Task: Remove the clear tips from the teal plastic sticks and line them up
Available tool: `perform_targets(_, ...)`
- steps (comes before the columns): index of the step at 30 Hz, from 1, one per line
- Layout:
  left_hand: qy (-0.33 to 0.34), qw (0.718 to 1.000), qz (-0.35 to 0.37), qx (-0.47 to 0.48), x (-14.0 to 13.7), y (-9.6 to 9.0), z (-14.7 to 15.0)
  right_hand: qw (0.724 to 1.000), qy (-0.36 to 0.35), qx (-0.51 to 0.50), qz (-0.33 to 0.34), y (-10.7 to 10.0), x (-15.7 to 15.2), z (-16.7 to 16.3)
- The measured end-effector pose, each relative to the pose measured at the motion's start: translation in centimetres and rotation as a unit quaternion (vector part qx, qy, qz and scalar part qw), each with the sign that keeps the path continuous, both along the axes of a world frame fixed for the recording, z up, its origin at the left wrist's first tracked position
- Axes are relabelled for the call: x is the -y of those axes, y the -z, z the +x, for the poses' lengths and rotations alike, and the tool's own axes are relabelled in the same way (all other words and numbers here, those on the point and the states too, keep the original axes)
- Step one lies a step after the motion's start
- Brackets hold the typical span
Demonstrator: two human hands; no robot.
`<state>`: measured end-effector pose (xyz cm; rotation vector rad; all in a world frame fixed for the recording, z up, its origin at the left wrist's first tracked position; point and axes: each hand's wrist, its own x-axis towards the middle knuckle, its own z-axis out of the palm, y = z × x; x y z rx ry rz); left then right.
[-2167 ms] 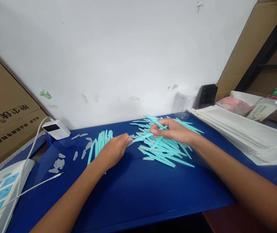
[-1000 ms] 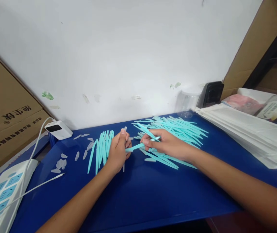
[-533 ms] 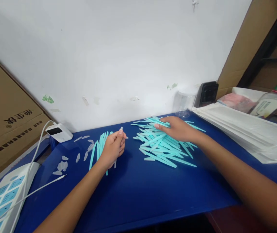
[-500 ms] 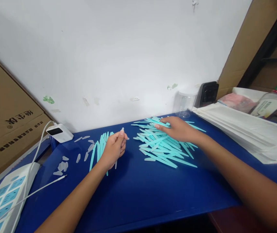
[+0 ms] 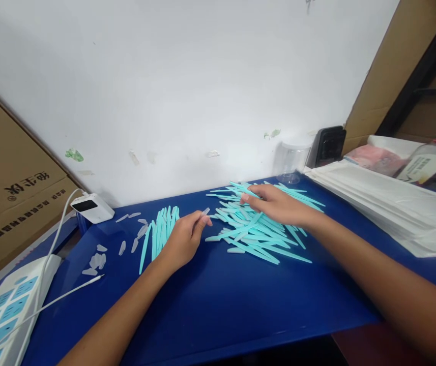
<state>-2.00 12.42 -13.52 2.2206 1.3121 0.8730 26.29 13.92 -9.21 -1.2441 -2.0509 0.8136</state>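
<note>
My left hand (image 5: 185, 239) is closed, pinching a small clear plastic cap (image 5: 205, 211) between thumb and fingers. Beside it on the left lies a row of slim turquoise sticks (image 5: 160, 229), which look like eyebrow razors, laid side by side. My right hand (image 5: 279, 204) reaches over a loose heap of the same razors (image 5: 256, 236), many with pale caps at one end. Its thumb and fingers close on a turquoise razor (image 5: 237, 187) at the top of the heap. Several loose clear caps (image 5: 96, 261) are scattered on the left of the blue table (image 5: 218, 305).
A power strip (image 5: 7, 310), a white cable (image 5: 61, 297) and a white device with a dark screen (image 5: 92, 207) stand at left. A clear jar (image 5: 291, 161), stacked white sheets (image 5: 385, 203) and a bottle (image 5: 431, 157) are at right. A white wall (image 5: 202, 91) stands behind.
My left hand has moved right, away from the razor row and towards the heap, with the cap in it. My right hand has shifted slightly left over the heap.
</note>
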Motion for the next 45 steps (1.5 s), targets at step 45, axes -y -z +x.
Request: perform_targets(45, 0.081, 0.996, -0.026, -0.032, 0.3, -1.2, 0.0, 0.991, -0.125, -0.010, -0.038, -0.5, 0.5, 0.5)
